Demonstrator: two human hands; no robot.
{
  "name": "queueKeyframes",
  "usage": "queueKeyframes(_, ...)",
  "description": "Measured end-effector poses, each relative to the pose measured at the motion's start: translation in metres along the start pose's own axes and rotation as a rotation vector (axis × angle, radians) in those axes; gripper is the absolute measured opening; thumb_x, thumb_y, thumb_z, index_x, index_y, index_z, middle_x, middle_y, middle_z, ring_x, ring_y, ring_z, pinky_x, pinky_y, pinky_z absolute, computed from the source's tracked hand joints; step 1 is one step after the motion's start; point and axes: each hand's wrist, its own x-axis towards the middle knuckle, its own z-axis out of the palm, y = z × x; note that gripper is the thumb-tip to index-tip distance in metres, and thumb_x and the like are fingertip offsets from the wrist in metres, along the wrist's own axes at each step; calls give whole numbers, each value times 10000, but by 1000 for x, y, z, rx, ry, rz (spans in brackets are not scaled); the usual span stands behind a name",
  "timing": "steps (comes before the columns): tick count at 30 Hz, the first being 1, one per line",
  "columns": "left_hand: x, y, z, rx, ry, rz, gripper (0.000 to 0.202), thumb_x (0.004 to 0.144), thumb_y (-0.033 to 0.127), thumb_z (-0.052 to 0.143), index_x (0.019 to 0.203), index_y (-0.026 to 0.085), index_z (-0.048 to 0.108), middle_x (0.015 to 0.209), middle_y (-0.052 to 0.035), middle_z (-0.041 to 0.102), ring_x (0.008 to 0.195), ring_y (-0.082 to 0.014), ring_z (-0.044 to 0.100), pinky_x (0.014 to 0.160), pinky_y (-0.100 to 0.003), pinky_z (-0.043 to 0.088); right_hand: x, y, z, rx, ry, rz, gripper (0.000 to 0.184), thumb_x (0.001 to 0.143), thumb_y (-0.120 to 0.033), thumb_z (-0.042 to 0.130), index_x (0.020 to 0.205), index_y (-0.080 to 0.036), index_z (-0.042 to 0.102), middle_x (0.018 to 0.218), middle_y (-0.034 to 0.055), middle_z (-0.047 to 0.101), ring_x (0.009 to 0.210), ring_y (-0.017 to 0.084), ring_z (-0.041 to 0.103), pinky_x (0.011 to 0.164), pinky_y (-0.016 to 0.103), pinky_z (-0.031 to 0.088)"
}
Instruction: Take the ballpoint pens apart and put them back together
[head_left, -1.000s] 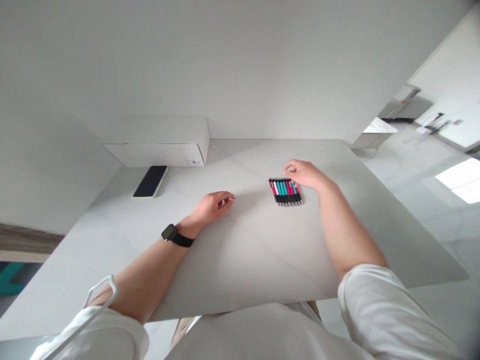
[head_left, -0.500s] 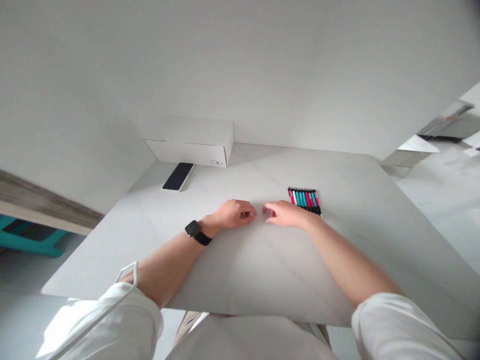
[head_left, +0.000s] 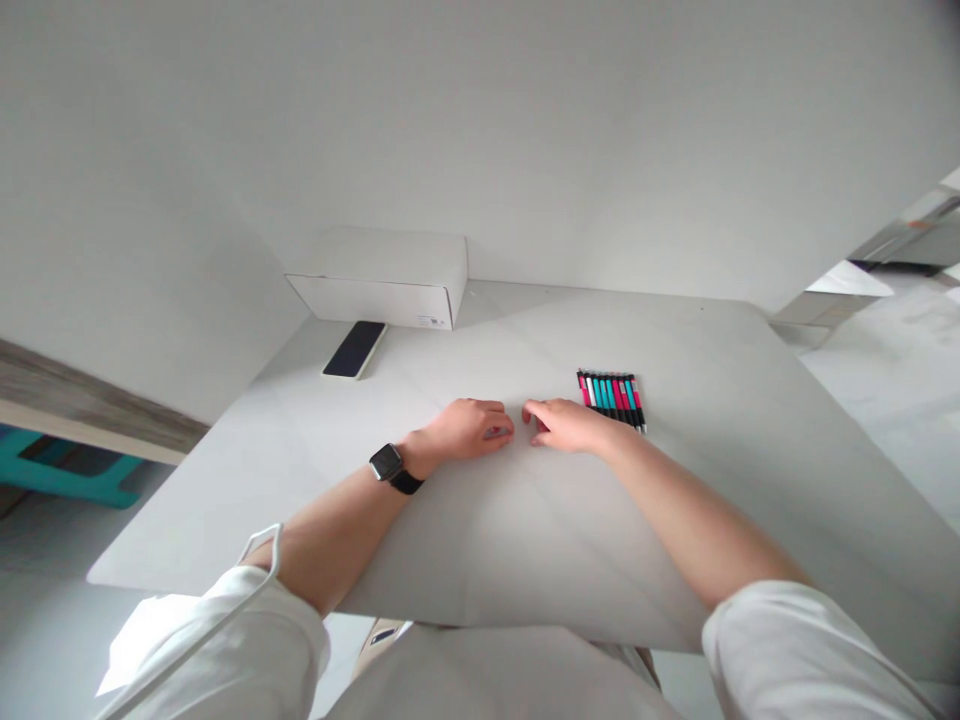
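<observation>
Both hands rest on the white table (head_left: 525, 520) near its middle, fingertips almost touching. My left hand (head_left: 471, 429), with a black watch on the wrist, lies with its fingers curled loosely inward and nothing visible in them. My right hand (head_left: 564, 425) also has its fingers curled, and I see nothing in its grip. A neat row of several pens (head_left: 612, 397), red, teal and white with black tips, lies just right of and behind the right hand, apart from it.
A white cardboard box (head_left: 386, 277) stands at the back left against the wall. A dark phone (head_left: 354, 349) lies flat in front of it. The table's near edge runs just above my lap; floor shows on the right.
My right hand left the row of pens and came left to meet my left hand at the table's middle. The view has also shifted; in the last half second little moved.
</observation>
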Motion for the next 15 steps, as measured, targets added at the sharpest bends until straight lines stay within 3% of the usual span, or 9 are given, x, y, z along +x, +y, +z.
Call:
queueKeyframes(4,3,-7,-19,-36,172,-88,261,1018,427,577,1152,284,750,1028,-46,737,882,-182,684,772,-296,481,2,2,1,27,4,-10,382,894,-328,756,1240,-243,619,1039,55,745,880,210,691,697,261,405)
queueKeyframes(7,-4,-35,-54,-37,352,-265,340,999,445,585,1250,253,711,1060,-62,733,772,-164,650,746,-301,489,4,6,2,56,-6,-13,372,896,-350,759,1227,-245,625,1016,43,742,816,188,676,666,257,391)
queueKeyframes(12,-53,-132,-121,120,521,-755,402,922,473,654,1257,254,690,1040,-41,741,838,-199,659,771,-304,479,5,11,5,102,-32,-3,398,893,-371,767,1243,-263,611,1006,19,734,793,166,661,673,248,392)
queueKeyframes(15,-99,-195,-147,128,448,-1096,518,836,510,718,1261,219,666,1041,-62,738,835,-219,651,749,-311,480,6,12,6,110,-30,2,389,890,-364,765,1230,-266,607,990,10,729,780,159,647,656,246,380)
